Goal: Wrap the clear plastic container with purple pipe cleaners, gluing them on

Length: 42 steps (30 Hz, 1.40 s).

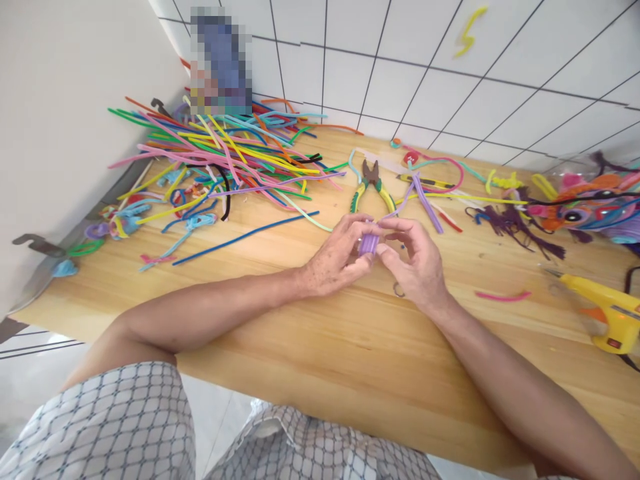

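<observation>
The person leans over a wooden counter, both forearms resting on or just above it, and works with a small purple bundle near the middle. The left hand is curled around the bundle, thumb below and fingers above, holding it between the tips. The right hand is half closed, its index finger and thumb bent into a rounded shape with the tips at the bundle's right edge; whether they grip it or only touch it, one cannot tell. The bundle looks like several fuzzy purple strands side by side, partly hidden by the fingers

Just beyond the hands lies a pair of pliers, its yellow-and-green handles spread toward the person. To the right of the pliers are loose purple stems and a yellow-and-black cutter. A small metal ring lies near the right hand, with a pink strip farther right and a yellow glue gun at the counter's right side. At the far left is a big heap of coloured stems, and one blue stem lies apart, nearer the left forearm. A bent yellow piece shows against the white tiled wall
</observation>
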{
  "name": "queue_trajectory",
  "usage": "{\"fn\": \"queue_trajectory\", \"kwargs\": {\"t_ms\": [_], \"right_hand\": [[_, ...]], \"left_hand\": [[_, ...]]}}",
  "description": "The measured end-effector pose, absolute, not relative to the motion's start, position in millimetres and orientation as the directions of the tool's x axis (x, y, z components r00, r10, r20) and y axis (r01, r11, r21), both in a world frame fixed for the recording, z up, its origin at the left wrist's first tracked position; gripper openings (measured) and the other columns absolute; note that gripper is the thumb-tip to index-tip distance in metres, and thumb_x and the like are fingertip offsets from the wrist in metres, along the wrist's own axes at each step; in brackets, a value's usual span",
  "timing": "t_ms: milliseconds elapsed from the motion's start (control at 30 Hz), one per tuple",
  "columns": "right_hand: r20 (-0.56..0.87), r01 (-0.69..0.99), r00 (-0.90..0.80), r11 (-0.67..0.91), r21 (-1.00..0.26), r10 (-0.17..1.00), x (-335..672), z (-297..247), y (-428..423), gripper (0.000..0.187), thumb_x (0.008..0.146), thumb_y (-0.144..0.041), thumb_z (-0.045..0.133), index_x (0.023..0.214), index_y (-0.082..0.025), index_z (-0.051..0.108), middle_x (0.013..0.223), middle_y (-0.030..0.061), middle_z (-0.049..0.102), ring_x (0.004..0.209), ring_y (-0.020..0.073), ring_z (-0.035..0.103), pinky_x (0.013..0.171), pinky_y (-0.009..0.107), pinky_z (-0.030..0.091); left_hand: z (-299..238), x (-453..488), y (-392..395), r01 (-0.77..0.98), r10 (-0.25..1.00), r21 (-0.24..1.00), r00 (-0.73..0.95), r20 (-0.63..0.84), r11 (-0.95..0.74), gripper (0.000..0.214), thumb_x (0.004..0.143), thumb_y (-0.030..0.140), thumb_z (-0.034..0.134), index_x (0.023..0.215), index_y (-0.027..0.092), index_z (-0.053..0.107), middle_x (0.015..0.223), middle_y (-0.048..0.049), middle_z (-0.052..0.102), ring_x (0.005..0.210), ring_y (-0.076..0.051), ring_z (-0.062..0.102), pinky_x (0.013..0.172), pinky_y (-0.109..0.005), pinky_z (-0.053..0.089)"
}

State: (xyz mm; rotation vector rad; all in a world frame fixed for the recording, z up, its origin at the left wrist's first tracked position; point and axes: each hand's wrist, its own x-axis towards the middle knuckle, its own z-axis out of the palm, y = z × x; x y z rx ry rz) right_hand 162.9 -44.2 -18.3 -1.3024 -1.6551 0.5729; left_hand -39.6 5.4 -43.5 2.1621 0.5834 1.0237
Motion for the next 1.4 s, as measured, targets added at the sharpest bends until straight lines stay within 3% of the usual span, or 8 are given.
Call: {"fn": "queue_trajectory", "kwargs": {"t_ms": [200,367,567,1067,1400], "right_hand": [[0.453,0.515,-0.144,0.458,-0.725,0.88,166.2,-26.7,-44.3,0.041,0.096,-0.029,0.068,0.136,-0.03,0.064,0.143,0.0106,0.071,0.137,0.0334,0.066,0.116,0.059,0.057],[0.524,0.546,-0.169,0.522,-0.655,0.835,165.3,-35.2,-42.6,0.055,0.091,-0.029,0.077,0.143,-0.03,0.059,0.147,0.0135,0.069,0.139,0.0354,0.065,0.114,0.06,0.058],[0.537,0.564,-0.165,0.526,-0.637,0.827,162.3,-36.9,-43.3,0.056,0.091,-0.027,0.076,0.143,-0.031,0.059,0.145,0.0131,0.069,0.137,0.0354,0.066,0.109,0.06,0.06],[0.588,0.558,-0.152,0.56,-0.613,0.794,161.2,-38.5,-41.0,0.054,0.092,-0.027,0.076,0.143,-0.032,0.059,0.142,0.0125,0.071,0.135,0.0356,0.068,0.116,0.063,0.056],[0.568,0.553,-0.156,0.548,-0.627,0.808,162.0,-42.2,-39.3,0.053,0.092,-0.031,0.077,0.143,-0.03,0.06,0.141,0.014,0.071,0.133,0.0359,0.068,0.111,0.063,0.059]], "left_hand": [[-44.9,-41.3,11.3,0.085,0.624,0.729,0.591,0.512,-0.679,0.04,0.105,0.034,0.055,0.143,0.024,0.052,0.15,-0.0173,0.057,0.15,-0.032,0.05,0.127,-0.058,0.043],[-44.7,-41.3,12.5,0.054,0.613,0.724,0.577,0.539,-0.688,0.039,0.109,0.038,0.052,0.144,0.022,0.052,0.147,-0.0172,0.059,0.146,-0.03,0.052,0.126,-0.057,0.043],[-41.7,-40.3,10.0,0.021,0.652,0.776,0.558,0.514,-0.63,0.037,0.113,0.045,0.041,0.14,0.023,0.054,0.143,-0.0154,0.063,0.142,-0.029,0.056,0.124,-0.055,0.046],[-41.0,-37.9,10.5,0.068,0.647,0.747,0.554,0.523,-0.662,0.035,0.111,0.04,0.051,0.141,0.022,0.054,0.141,-0.0151,0.064,0.139,-0.028,0.057,0.123,-0.052,0.046],[-43.0,-40.9,9.3,0.064,0.654,0.765,0.567,0.5,-0.64,0.037,0.111,0.041,0.047,0.143,0.024,0.052,0.146,-0.0163,0.059,0.143,-0.03,0.055,0.125,-0.056,0.047]]}}
